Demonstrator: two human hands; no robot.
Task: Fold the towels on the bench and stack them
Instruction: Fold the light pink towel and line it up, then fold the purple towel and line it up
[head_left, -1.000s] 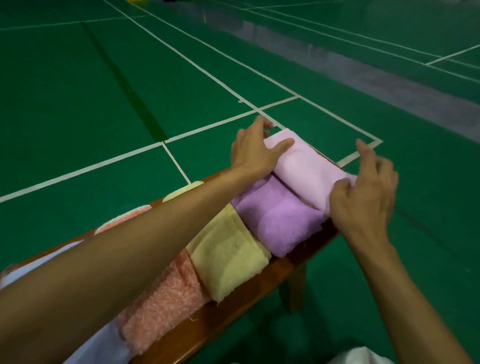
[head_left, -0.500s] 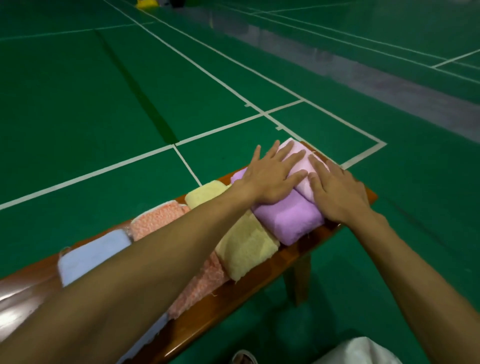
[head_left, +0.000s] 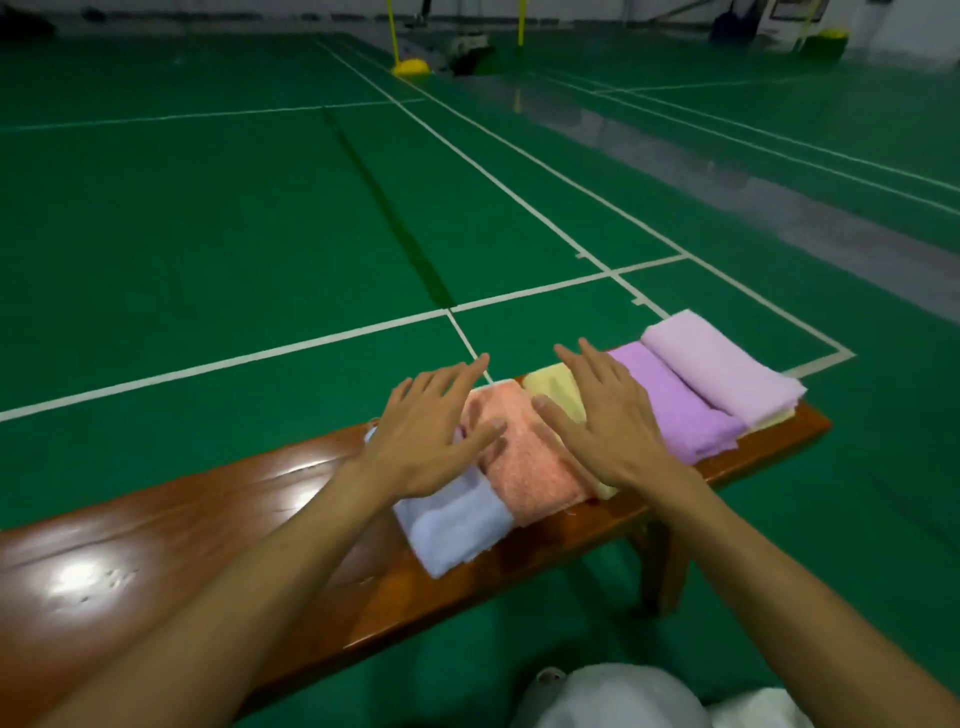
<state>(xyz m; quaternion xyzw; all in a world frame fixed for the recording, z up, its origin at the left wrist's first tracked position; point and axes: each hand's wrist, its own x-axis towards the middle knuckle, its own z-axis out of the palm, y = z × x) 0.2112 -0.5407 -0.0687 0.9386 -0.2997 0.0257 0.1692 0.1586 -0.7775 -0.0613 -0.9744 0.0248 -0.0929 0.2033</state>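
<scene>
Hands spread flat, fingers loose, gripping nothing. Left hand sits over the pale blue towel; right hand over the yellow towel. Peach towel lies between the two hands. Beyond the right hand: purple towel, then pink towel. All folded, overlapping in a row on the wooden bench, not stacked.

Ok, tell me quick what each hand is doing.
Left hand: open, fingers spread, holding nothing, over the blue towel.
Right hand: open, fingers spread, holding nothing, over the orange towel and yellow towel.
</scene>
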